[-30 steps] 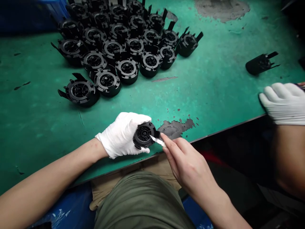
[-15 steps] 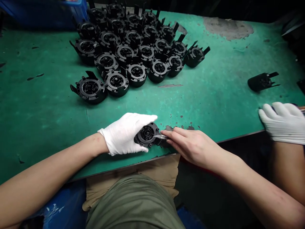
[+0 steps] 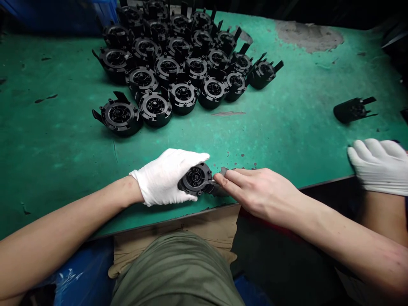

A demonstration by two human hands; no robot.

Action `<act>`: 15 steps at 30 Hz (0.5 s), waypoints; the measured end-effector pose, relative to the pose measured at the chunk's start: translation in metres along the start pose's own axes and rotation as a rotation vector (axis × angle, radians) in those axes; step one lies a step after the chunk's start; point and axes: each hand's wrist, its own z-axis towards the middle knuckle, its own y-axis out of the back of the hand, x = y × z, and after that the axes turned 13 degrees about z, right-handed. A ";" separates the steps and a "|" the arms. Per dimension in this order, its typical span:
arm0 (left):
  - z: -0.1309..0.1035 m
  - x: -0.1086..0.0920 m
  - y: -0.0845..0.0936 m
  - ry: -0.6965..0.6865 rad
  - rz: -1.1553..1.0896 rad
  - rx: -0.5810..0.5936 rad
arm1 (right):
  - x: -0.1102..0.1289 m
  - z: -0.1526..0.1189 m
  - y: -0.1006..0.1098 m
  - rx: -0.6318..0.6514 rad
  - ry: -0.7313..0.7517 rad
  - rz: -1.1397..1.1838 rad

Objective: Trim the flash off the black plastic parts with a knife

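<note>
My left hand (image 3: 170,177), in a white glove, is closed round a round black plastic housing (image 3: 195,177) near the table's front edge. The housing's ribbed circular face is turned up towards me. Bare of any glove, my right hand (image 3: 251,187) grips a small craft knife (image 3: 213,182) whose thin metal blade meets the right side of the housing's rim. Most of the knife's handle is hidden under my fingers.
Several like black housings (image 3: 156,108) stand grouped at the back of the green table (image 3: 287,127). Another housing (image 3: 350,110) lies on its side at right, near a co-worker's gloved hand (image 3: 379,165). A blue bin (image 3: 63,17) is at the far left.
My right hand has tilted and moved slightly left, so less of the knife shows. My left hand keeps its hold on the housing. The view has shifted slightly.
</note>
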 end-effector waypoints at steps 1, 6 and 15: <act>0.000 0.000 0.000 -0.005 -0.001 -0.004 | -0.002 0.001 0.000 0.014 0.007 0.004; 0.002 0.001 0.000 -0.008 -0.033 0.003 | -0.018 -0.001 -0.010 0.010 -0.004 0.173; 0.005 0.000 0.003 0.026 -0.088 0.035 | -0.014 -0.016 -0.015 -0.150 -0.246 0.417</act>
